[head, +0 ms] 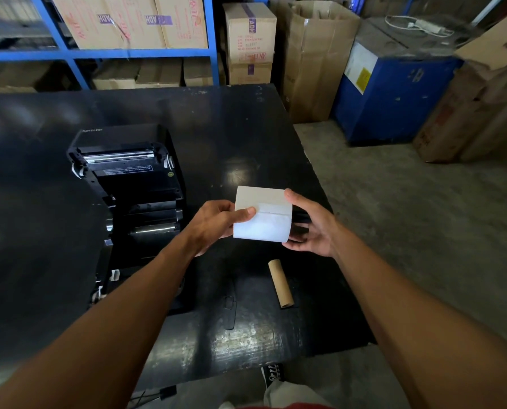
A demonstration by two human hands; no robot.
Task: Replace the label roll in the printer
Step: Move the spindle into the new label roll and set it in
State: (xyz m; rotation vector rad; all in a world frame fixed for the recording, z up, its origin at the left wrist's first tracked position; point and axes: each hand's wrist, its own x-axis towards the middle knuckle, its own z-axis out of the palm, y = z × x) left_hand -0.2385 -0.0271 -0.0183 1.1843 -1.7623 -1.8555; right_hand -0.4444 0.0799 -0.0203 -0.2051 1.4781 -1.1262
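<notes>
Both hands hold the white label roll (262,215) just above the black counter (246,137), to the right of the printer (128,187). The left hand (217,221) grips the roll's left end, thumb across the front. The right hand (311,228) clasps the right end, thumb on top and fingers curled underneath. The printer's lid stands open, showing black rollers in its bay. A bare cardboard tube (280,283) lies on the counter nearer the person. Behind, closed cartons (128,22) sit on a blue shelf (99,54), and a tall cardboard box (317,60) stands open; I cannot tell what is inside it.
</notes>
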